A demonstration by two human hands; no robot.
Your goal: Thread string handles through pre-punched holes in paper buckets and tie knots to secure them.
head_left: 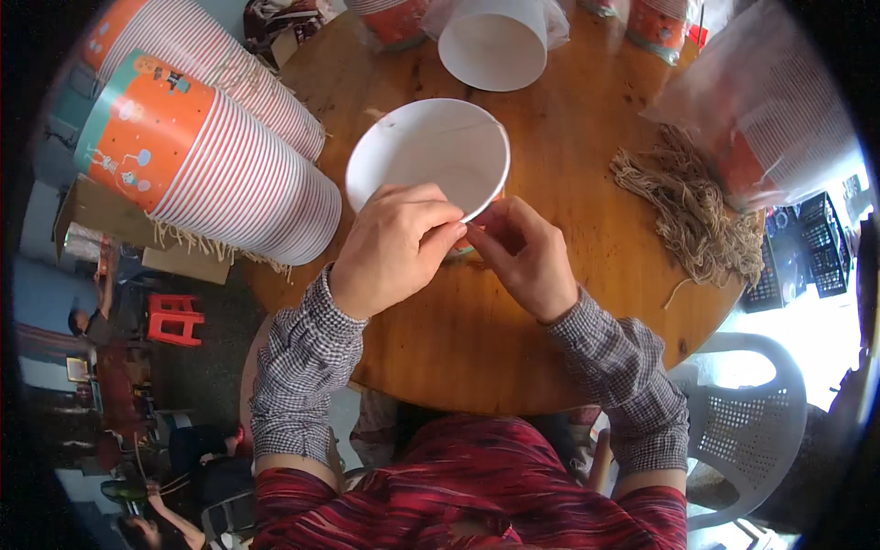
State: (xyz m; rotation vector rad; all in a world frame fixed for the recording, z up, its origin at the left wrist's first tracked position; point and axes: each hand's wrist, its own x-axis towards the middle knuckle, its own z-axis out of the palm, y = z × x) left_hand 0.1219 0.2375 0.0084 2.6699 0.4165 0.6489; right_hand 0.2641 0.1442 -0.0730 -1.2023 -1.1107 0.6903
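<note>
Hands meet at the near rim of the white paper cup [429, 156]: left hand [390, 247] curled over that rim, pinching it; right hand [527, 257] just beside, fingertips closed on something too small to tell. Cup mouth tilts toward the person; beyond it lies another white cup [493, 41].

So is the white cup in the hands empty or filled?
Empty: the white cup is tipped toward the camera, showing a bare white inside.
</note>
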